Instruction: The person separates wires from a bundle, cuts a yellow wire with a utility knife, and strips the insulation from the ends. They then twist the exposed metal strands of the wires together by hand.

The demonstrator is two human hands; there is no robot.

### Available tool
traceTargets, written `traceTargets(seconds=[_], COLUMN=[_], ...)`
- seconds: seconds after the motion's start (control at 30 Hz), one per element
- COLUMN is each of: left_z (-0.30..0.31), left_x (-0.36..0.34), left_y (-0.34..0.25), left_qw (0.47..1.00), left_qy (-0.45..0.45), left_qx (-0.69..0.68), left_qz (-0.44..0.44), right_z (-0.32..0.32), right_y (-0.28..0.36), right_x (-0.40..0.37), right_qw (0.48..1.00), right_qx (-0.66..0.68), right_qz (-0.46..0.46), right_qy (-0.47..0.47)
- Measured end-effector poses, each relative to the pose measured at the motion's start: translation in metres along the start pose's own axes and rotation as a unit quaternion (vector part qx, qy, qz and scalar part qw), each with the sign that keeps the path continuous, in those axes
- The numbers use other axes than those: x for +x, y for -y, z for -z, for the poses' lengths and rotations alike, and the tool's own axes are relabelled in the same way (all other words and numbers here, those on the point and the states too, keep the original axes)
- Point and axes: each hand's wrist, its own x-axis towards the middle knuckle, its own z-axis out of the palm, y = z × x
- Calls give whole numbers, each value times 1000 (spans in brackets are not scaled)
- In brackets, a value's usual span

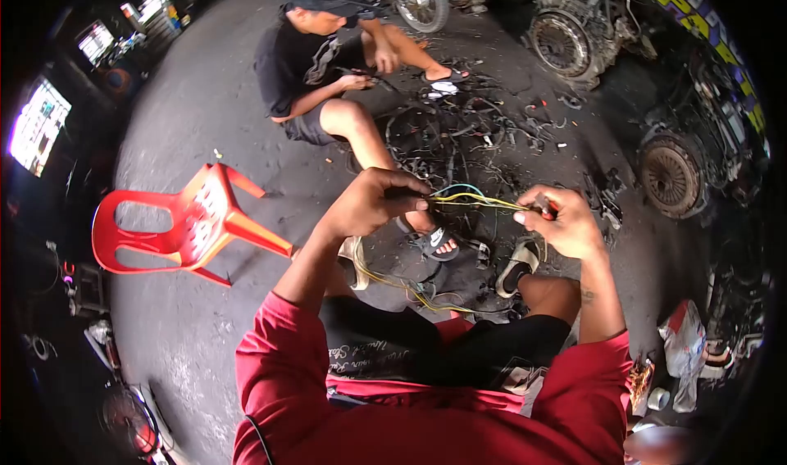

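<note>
Between my two hands stretches a small bundle of electrical wires (479,198), mostly yellow with one blue-green strand bowing upward. My left hand (379,203) is closed round the bundle's left end, fingers curled over it. At the other end my right hand (564,221) pinches the wires between thumb and fingers. A small tool with a red handle (544,206) also sits in that right hand, mostly hidden by the fingers. More loose yellow wire (422,294) trails below, between my feet and in front of my lap.
A person in black (299,63) sits opposite, handling dark cable. Between us lies a heap of wiring scraps (475,129). A red plastic chair (184,223) lies tipped at left. Engines (566,43) with exposed clutch discs (670,174) stand right; a plastic bag (684,350) is lower right.
</note>
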Motion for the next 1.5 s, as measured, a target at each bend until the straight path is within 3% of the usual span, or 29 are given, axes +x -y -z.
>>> traceTargets(seconds=[0.17, 0.37, 0.43, 0.63, 0.73, 0.77, 0.83, 0.87, 0.9, 0.97, 1.03, 1.1, 1.2, 1.23, 1.33, 1.4, 1.43, 1.5], left_z=[32, 94, 108, 125, 127, 126, 126, 128, 128, 128, 138, 147, 158, 161, 148, 127, 113, 80], left_x=[-23, -96, -126, -196, -223, -230, -241, -246, -248, -251, -256, -264, -302, -320, -405, -459, -483, -554], left_y=[16, 15, 25, 57, 69, 72, 75, 76, 80, 89, 97, 107, 124, 131, 151, 158, 153, 154], left_qw=[994, 985, 977, 941, 863, 856, 850, 888, 883, 802, 777, 660, 569, 532, 506, 432, 402, 368], left_qy=[-32, -126, -182, -311, -363, -377, -367, -344, -353, -467, -516, -634, -734, -776, -830, -873, -892, -913], left_qx=[94, 116, 6, -55, -344, -345, -353, -260, -264, -356, -347, -402, -370, -339, -227, -223, -191, -160], left_qz=[-51, 12, 107, 119, 75, 75, 133, 160, 162, 108, 100, 17, 17, 8, 58, 42, 74, 68], right_z=[-16, -52, -66, -121, -154, -163, -174, -181, -185, -193, -201, -206, -204, -204, -204, -206, -208, -216], right_y=[24, 87, 106, 160, 182, 192, 215, 229, 240, 257, 265, 273, 276, 274, 252, 230, 222, 209], right_x=[26, 89, 109, 158, 174, 178, 184, 182, 183, 187, 195, 201, 223, 232, 260, 279, 285, 295], right_qw=[998, 988, 981, 960, 943, 938, 910, 906, 903, 878, 876, 889, 903, 910, 926, 931, 929, 940], right_qx=[31, 38, 65, 46, 44, 42, -53, -55, -55, -92, -94, -108, -144, -149, -171, -183, -182, -208], right_qz=[46, 109, 78, 127, 226, 233, 344, 355, 358, 399, 396, 372, 327, 308, 258, 233, 234, 188], right_qy=[2, 104, 168, 245, 242, 255, 227, 223, 233, 247, 259, 244, 239, 235, 217, 215, 221, 197])
